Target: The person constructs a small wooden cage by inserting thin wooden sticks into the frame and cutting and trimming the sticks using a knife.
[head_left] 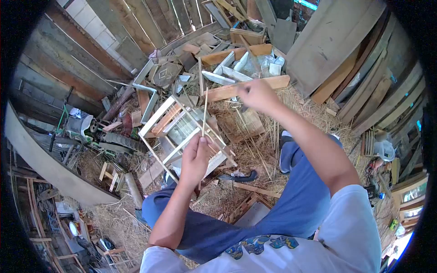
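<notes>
My left hand [195, 157] is closed around the lower end of a thin wooden stick [205, 109], which points up and away from me. Off to the right, my right hand [260, 95] is raised apart from the stick. It is smeared by motion, its fingers look curled in, and I cannot make out what they hold. Behind and beside my left hand, a light wooden frame with thin slats [152, 142] leans at a tilt, partly covered by the hand. On the ground between my knees lies a tool with a dark curved handle [248, 176].
Straw and wood scraps cover the ground. A plank-edged box [273, 82] with white pieces stands ahead. Large boards [330, 41] lean at the right. A long curved panel [59, 166] and a green-framed machine [79, 125] are at the left. A wooden box [243, 207] sits between my legs.
</notes>
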The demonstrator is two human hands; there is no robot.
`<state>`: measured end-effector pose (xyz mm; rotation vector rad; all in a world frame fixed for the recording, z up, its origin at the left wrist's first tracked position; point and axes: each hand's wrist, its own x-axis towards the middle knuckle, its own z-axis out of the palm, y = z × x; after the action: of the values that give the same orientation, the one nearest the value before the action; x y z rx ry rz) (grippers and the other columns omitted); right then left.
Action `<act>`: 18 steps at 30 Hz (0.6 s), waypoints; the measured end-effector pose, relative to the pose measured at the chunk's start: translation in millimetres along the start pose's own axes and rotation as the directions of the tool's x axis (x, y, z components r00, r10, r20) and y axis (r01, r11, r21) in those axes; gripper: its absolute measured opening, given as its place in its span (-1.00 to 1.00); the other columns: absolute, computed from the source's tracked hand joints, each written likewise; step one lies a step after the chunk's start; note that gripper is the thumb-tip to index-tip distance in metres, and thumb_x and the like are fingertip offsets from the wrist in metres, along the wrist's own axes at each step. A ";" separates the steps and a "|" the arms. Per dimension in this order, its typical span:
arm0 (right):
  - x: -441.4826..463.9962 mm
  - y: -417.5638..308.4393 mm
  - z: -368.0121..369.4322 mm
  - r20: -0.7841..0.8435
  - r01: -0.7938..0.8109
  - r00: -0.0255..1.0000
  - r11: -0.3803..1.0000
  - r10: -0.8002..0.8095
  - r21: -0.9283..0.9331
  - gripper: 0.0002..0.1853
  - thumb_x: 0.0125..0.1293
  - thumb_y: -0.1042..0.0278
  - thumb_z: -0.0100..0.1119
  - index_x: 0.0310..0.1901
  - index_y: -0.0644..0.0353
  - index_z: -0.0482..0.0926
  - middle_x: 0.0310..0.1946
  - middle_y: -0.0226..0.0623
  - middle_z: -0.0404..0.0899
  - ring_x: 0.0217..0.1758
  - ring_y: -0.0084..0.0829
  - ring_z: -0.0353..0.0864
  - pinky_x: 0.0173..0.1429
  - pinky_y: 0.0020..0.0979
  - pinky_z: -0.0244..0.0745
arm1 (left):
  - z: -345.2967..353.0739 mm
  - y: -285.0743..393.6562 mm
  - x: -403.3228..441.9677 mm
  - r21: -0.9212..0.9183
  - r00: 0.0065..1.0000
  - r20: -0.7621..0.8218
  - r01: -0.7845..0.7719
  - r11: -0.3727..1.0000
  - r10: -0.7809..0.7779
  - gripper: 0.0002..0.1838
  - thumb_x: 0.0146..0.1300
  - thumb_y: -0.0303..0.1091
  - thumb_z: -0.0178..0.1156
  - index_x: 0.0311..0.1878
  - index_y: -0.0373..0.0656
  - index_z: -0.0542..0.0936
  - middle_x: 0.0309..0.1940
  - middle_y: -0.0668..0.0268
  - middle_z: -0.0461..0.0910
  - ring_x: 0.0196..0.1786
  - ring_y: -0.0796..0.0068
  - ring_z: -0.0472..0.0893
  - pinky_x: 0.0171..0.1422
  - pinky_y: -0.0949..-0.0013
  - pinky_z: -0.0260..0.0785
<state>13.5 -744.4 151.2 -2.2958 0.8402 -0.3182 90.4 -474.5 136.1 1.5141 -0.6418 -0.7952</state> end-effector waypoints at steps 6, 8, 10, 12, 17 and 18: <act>-25.2 -39.8 43.9 0.199 0.264 0.953 0.947 -0.227 -0.185 -0.73 0.19 0.13 0.23 -0.42 0.16 0.75 -0.48 -0.01 0.68 -0.35 -0.01 0.73 -0.18 -0.04 0.65 | 13.1 11.6 1.4 0.030 0.997 0.060 0.040 0.999 -0.041 -0.73 0.65 -0.23 -0.13 -0.12 -0.15 0.48 -0.56 0.61 0.26 -0.59 0.84 0.19 -0.54 0.61 -0.04; -24.3 -40.4 43.9 0.201 0.258 0.956 0.940 -0.215 -0.225 -0.74 0.16 0.14 0.25 -0.44 0.14 0.76 -0.48 -0.02 0.69 -0.34 -0.01 0.73 -0.17 -0.05 0.66 | 17.4 10.8 4.3 0.007 0.995 0.040 0.089 0.996 -0.090 -0.75 0.62 -0.32 -0.11 -0.17 -0.22 0.48 -0.55 0.54 0.29 -0.50 0.78 0.24 -0.43 0.53 0.10; -21.3 -39.7 41.1 0.157 0.268 0.958 0.944 -0.240 -0.191 -0.76 0.13 0.15 0.28 -0.46 0.16 0.74 -0.49 0.01 0.68 -0.36 0.01 0.73 -0.20 -0.05 0.65 | 20.6 3.4 11.0 0.068 0.997 0.021 -0.077 0.995 0.076 -0.76 0.63 -0.25 -0.11 -0.12 -0.17 0.47 -0.58 0.60 0.25 -0.59 0.84 0.19 -0.54 0.61 -0.02; -18.7 -39.3 38.9 0.154 0.261 0.960 0.944 -0.232 -0.203 -0.76 0.12 0.16 0.29 -0.45 0.17 0.75 -0.48 0.02 0.68 -0.36 0.01 0.73 -0.19 -0.05 0.65 | 18.4 9.4 10.2 0.165 0.998 0.030 -0.061 0.984 0.057 -0.77 0.60 -0.30 -0.10 -0.14 -0.21 0.48 -0.54 0.51 0.34 -0.50 0.76 0.30 -0.42 0.55 0.13; -14.4 -36.8 34.8 0.149 0.211 0.972 0.952 -0.181 -0.220 -0.74 0.13 0.17 0.29 -0.41 0.22 0.75 -0.45 0.05 0.69 -0.32 0.03 0.73 -0.15 -0.04 0.65 | 21.1 26.5 12.6 0.211 1.000 -0.003 0.013 0.977 -0.012 -0.78 0.56 -0.35 -0.09 -0.17 -0.24 0.49 -0.50 0.41 0.44 -0.43 0.65 0.42 -0.34 0.45 0.28; -9.1 -31.2 42.0 0.100 0.157 0.985 0.968 -0.140 -0.194 -0.72 0.15 0.16 0.29 -0.41 0.25 0.74 -0.43 0.06 0.69 -0.32 0.03 0.73 -0.14 -0.05 0.65 | 19.4 26.6 12.2 0.202 1.000 -0.003 0.010 0.979 -0.010 -0.78 0.56 -0.35 -0.09 -0.17 -0.24 0.49 -0.50 0.41 0.44 -0.43 0.65 0.42 -0.34 0.45 0.28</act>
<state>39.6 -699.4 140.3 -2.5491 0.6854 -0.2056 83.9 -498.6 160.8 1.7028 -0.7317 -0.7538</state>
